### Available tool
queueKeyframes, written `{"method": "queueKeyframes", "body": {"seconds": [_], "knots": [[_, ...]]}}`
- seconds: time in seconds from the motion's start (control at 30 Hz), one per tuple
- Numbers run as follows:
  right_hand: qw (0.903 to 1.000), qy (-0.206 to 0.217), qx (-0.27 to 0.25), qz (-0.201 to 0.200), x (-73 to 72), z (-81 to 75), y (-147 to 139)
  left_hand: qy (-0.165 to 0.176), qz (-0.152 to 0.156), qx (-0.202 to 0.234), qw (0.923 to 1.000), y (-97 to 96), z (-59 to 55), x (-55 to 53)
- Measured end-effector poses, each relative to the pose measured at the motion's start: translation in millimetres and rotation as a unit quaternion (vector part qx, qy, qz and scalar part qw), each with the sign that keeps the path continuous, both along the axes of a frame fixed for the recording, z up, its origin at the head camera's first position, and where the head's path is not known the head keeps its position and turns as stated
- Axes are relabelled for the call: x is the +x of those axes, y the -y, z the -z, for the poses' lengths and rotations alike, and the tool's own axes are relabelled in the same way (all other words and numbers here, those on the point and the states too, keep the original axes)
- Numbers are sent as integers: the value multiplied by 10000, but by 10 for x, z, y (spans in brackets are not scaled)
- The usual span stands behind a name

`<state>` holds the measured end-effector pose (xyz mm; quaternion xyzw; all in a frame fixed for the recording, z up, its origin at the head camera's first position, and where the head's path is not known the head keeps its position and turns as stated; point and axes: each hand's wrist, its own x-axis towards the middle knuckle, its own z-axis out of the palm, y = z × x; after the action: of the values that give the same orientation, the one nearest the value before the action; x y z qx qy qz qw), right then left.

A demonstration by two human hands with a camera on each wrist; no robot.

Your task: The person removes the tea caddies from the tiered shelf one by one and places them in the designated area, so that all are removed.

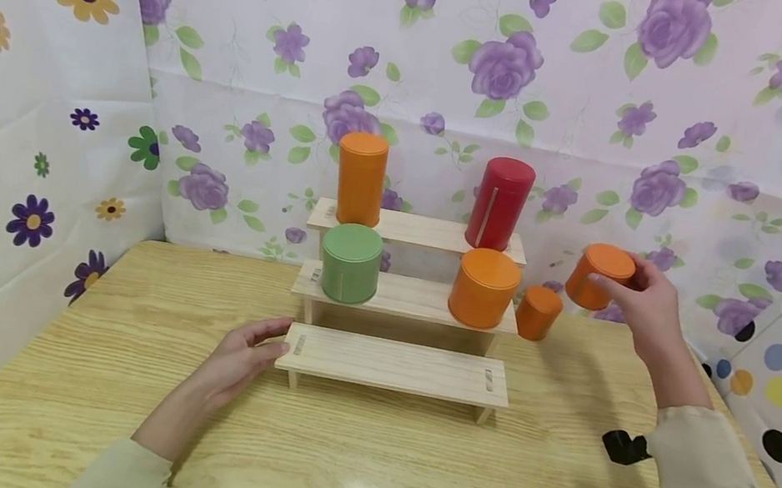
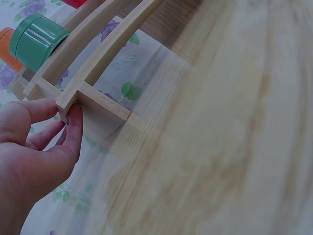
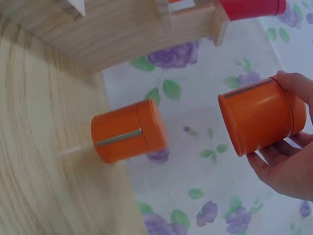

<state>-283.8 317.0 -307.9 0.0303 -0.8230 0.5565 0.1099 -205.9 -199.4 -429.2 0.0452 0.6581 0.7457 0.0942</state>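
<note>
My right hand (image 1: 647, 303) grips an orange canister (image 1: 594, 276) round its side, held in the air to the right of a three-tier wooden stand (image 1: 395, 365). In the right wrist view its fingers and thumb wrap the lidded end of that canister (image 3: 261, 117). My left hand (image 1: 245, 357) pinches the left end of the stand's lowest board. The left wrist view shows thumb above and fingers below the board's end (image 2: 68, 100). Below and left of the held canister, a smaller orange canister (image 1: 538, 313) stands on the table, beside the stand.
On the top tier stand a tall orange canister (image 1: 360, 180) and a tall red canister (image 1: 501, 204). The middle tier bears a green canister (image 1: 351, 264) and a wide orange canister (image 1: 484, 288). Flowered cloth (image 1: 420, 46) hangs behind the wooden table (image 1: 299, 450).
</note>
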Motion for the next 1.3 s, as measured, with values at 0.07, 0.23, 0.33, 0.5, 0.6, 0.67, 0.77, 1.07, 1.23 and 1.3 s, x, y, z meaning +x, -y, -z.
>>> {"method": "queueKeyframes", "body": {"seconds": [0.07, 0.23, 0.33, 0.5, 0.6, 0.67, 0.77, 1.07, 1.23, 1.3], "knots": [[9998, 87, 121, 96, -50, 16, -32, -5, -16, 6, 10000, -5, 5, -2], [9990, 230, 249, 282, -150, 64, -95, -4, -51, 8, 10000, -20, 18, -9], [9989, 253, 212, 323, -194, 96, -114, 1, -66, 6, 10000, -20, 22, -12], [9983, 354, 180, 418, -266, 156, -137, -1, -64, 5, 10000, -16, 26, -13], [9978, 437, 134, 486, -305, 196, -156, -4, -54, -13, 10000, -20, 28, -14], [9974, 491, 104, 519, -326, 227, -172, 16, -71, 4, 10000, -26, 25, -13], [9963, 598, 97, 610, -355, 283, -201, 31, -50, 6, 10000, -29, 23, -10], [9938, 820, 32, 749, -417, 456, -207, 53, -131, 5, 9999, -2, 11, -2], [9927, 813, 86, 884, -402, 525, -230, 58, -74, -18, 10000, -6, 8, -2], [9922, 837, 90, 921, -396, 561, -252, 71, -44, -44, 10000, -7, 3, 0]]}}
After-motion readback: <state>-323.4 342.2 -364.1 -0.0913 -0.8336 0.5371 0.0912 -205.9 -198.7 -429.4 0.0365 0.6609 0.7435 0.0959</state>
